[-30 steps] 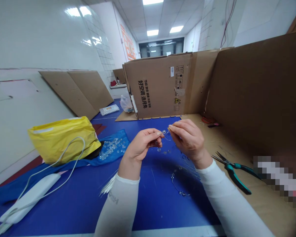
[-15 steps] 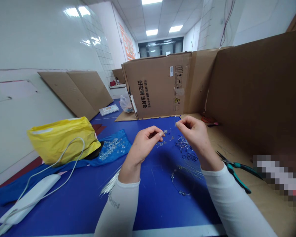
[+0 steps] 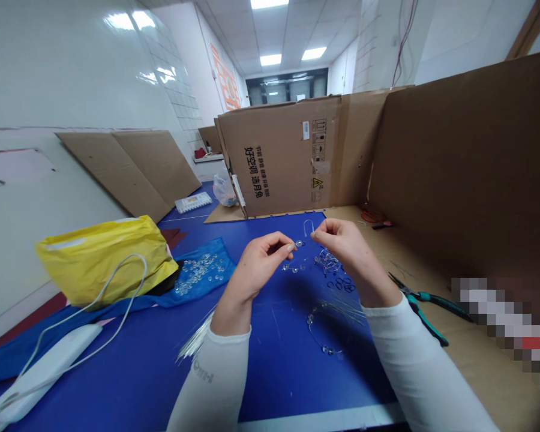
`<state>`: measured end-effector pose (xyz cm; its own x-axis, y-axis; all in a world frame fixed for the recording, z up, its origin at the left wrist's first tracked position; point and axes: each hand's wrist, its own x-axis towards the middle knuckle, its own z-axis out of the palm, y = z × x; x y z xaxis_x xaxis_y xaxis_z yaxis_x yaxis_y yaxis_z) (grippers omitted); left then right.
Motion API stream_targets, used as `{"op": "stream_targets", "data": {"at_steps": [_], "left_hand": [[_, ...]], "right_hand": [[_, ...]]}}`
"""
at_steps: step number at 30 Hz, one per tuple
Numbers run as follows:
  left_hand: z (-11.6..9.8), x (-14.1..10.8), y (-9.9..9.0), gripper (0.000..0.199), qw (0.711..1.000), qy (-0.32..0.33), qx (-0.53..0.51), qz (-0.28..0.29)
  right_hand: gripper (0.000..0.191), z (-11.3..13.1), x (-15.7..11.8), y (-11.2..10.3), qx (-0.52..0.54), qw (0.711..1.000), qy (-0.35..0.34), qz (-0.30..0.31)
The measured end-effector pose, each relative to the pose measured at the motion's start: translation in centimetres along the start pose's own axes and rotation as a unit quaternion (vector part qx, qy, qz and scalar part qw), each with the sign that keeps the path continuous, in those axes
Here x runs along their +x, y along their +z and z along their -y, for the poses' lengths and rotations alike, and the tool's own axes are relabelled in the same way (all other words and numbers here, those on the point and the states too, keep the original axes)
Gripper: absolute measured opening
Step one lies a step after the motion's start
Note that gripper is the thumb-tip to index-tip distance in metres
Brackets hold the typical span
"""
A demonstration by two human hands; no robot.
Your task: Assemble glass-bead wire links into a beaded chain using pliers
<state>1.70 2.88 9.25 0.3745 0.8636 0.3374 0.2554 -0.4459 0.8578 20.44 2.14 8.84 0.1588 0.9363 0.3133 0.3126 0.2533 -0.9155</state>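
Note:
My left hand point(image 3: 261, 262) is closed in a pinch, with a clear bead point(image 3: 299, 243) at its fingertips. A thin wire bent into a hook point(image 3: 305, 226) rises from the pinched fingertips of my right hand point(image 3: 351, 249). Only a small gap separates the two hands above the blue table point(image 3: 270, 384). Below them lie a short beaded wire point(image 3: 295, 270), a tangle of beaded wire pieces point(image 3: 327, 261) and several dark rings point(image 3: 342, 284). Closer to me is a curved wire with clear beads point(image 3: 327, 350). Whether the held bead and hooked wire are joined, I cannot tell.
Clear beads point(image 3: 198, 271) lie on a blue cloth beside a yellow bag point(image 3: 108, 258). Loose straight wires point(image 3: 195, 341) rest left of my forearm. Green-handled pliers point(image 3: 425, 306) lie at right on cardboard. A white power strip point(image 3: 45, 372) with its cable is at left. Cardboard walls point(image 3: 279, 162) stand behind.
My right hand has come down and closer to my left hand. The wire in it now shows as a hook curving left. My left hand keeps its pinch on the bead.

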Motion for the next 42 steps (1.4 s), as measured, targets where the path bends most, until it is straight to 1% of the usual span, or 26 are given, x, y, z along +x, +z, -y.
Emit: {"op": "stream_targets", "data": {"at_steps": [20,27,31,34,37,39,41,42], "left_hand": [[0.2,0.0,-0.1,0.011,1.000,0.006,0.020,0.010],[0.4,0.1,-0.2,0.012,1.000,0.006,0.009,0.002],[0.5,0.3,-0.6,0.012,1.000,0.011,0.015,-0.009],[0.6,0.3,-1.0,0.011,1.000,0.004,0.002,-0.030],[0.7,0.2,-1.4,0.011,0.998,0.009,-0.014,-0.054],[0.6,0.2,-1.6,0.011,0.998,0.014,-0.024,-0.057],[0.5,0.1,-1.7,0.011,0.998,0.017,-0.031,-0.059],[0.4,0.1,-1.7,0.011,0.997,0.019,-0.035,-0.060]], "right_hand": [[0.019,-0.1,0.2,0.0,0.006,1.000,0.015,0.006],[0.019,-0.6,0.6,-0.4,0.028,0.999,-0.007,0.020],[0.021,-0.2,0.2,-1.0,0.063,0.996,-0.040,0.045],[0.022,0.1,-1.0,-1.8,0.085,0.992,-0.052,0.076],[0.022,-0.6,-3.1,-2.6,0.050,0.994,-0.023,0.099],[0.022,-1.9,-4.9,-3.3,0.017,0.994,0.003,0.109],[0.022,-3.8,-7.0,-3.7,-0.002,0.993,0.034,0.111],[0.023,-5.0,-8.2,-3.9,0.000,0.994,0.046,0.095]]}}
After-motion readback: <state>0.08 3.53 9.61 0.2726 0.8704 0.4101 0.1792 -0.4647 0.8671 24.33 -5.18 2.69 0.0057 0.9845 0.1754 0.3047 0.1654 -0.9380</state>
